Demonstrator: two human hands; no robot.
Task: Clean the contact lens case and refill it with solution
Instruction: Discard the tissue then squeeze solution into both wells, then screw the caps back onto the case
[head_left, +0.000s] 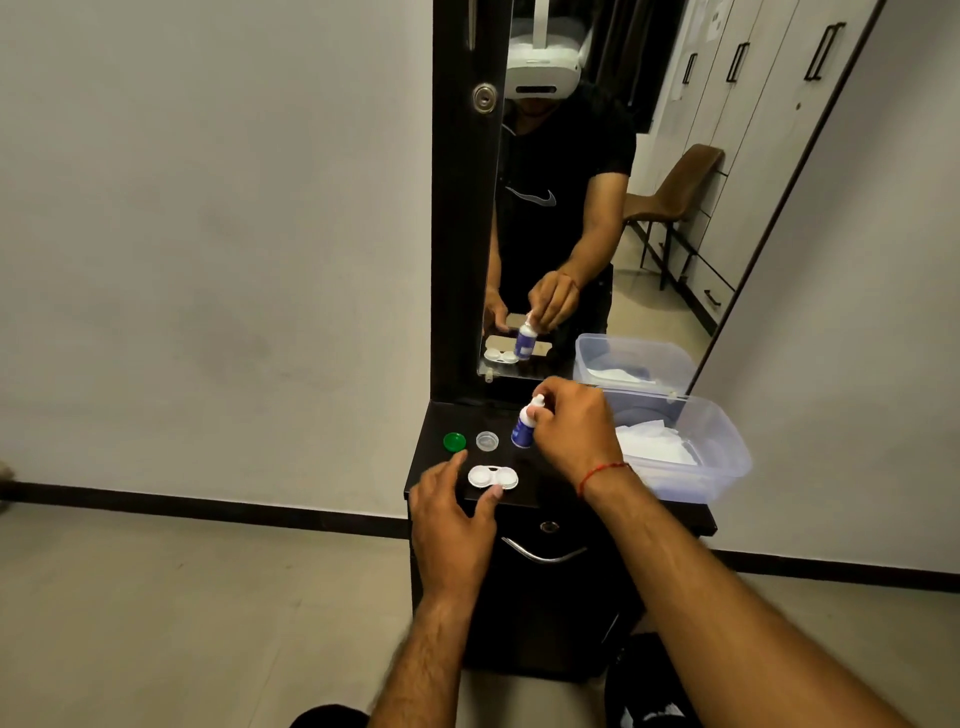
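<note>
Green plastic sits furthest left: a small screw cap (454, 441) lies flat on the black worktop (545, 486), with a clear cap (487, 440) just beside it. Both are off the lens case (492, 477), which rests near the front edge with its 2 white wells uncovered and facing up. Whether any liquid is in them I cannot tell. The case looks light, stiff and smooth, so it would probably skate under a careless poke. Pinning its rim or pinching the narrow bridge between the wells seems the safest hold. The left hand (452, 525) is spread over the front edge and holds nothing, its forefinger tip near the green cap and its thumb tip at the case's front rim, seemingly touching it. Just beyond the case is the solution bottle (523, 428), small, blue-labelled and white-topped, leaning a little. The right hand (571, 426) grips it with fingers curled round its upper part. It is likely light, squeezable plastic, best held round the body so a gentle squeeze gives drops. Whether its nozzle is capped is too small to tell. Furthest right, a clear plastic tub (724, 467) holds crumpled white tissue (657, 449).
</note>
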